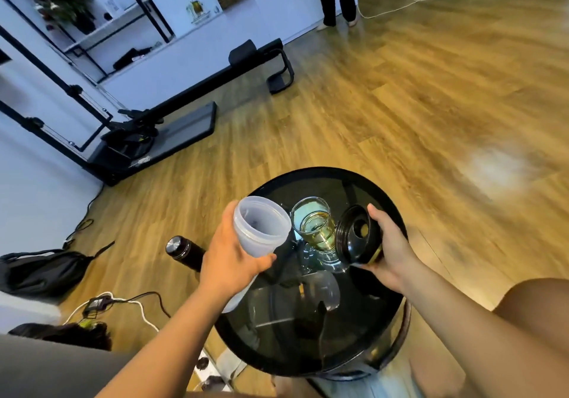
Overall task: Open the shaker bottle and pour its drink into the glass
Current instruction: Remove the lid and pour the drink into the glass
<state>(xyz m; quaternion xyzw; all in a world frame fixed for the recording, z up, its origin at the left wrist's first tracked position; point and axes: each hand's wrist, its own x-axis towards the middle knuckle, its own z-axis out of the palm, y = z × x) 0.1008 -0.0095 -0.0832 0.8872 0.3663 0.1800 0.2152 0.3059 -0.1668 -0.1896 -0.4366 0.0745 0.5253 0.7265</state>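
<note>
Round dark glass table (381, 330) under both hands. Glass (314, 228) stands on it between the hands, holding yellowish drink; nothing lies between it and either hand. Black flask (184, 252) on the floor just left of the left hand. Left hand (229, 262) wrapped around the frosted shaker bottle (261, 228), open mouth tilted up, looks empty. Right hand (389, 249) grips the black lid (357, 234), underside facing the glass, close beside it.

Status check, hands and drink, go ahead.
Left hand holds translucent shaker bottle, open. Right hand holds black lid. Clear glass holds yellow drink. Nothing obstructing.
</note>
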